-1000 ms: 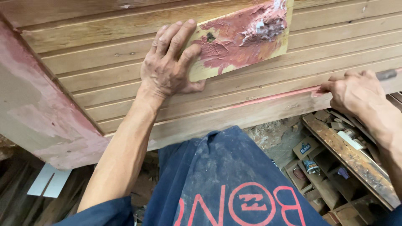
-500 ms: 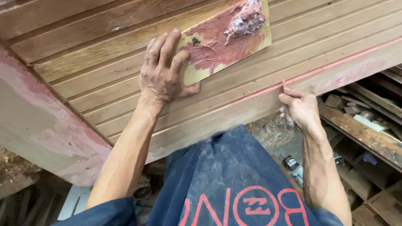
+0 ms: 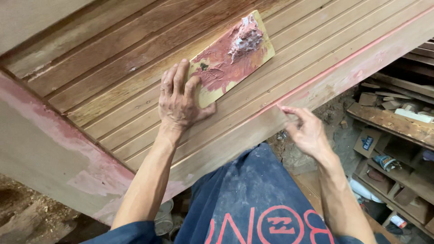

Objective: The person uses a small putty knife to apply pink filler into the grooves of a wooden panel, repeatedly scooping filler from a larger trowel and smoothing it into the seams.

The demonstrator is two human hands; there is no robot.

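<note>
Our left hand (image 3: 178,101) lies flat, pinning the putty-smeared board (image 3: 230,56) against the grooved panel (image 3: 113,90); at four o'clock, our right hand (image 3: 307,131) fingertips, grasping nothing, press the pink-filled seam (image 3: 343,61).

Two hands are in view: one left hand (image 3: 181,101) and one right hand (image 3: 305,131). One small board (image 3: 230,58) carries one smear of reddish filler (image 3: 226,63). One grooved wooden panel (image 3: 135,77) lies beneath. One cardboard box (image 3: 368,142) sits among scrap wood at right.
</note>
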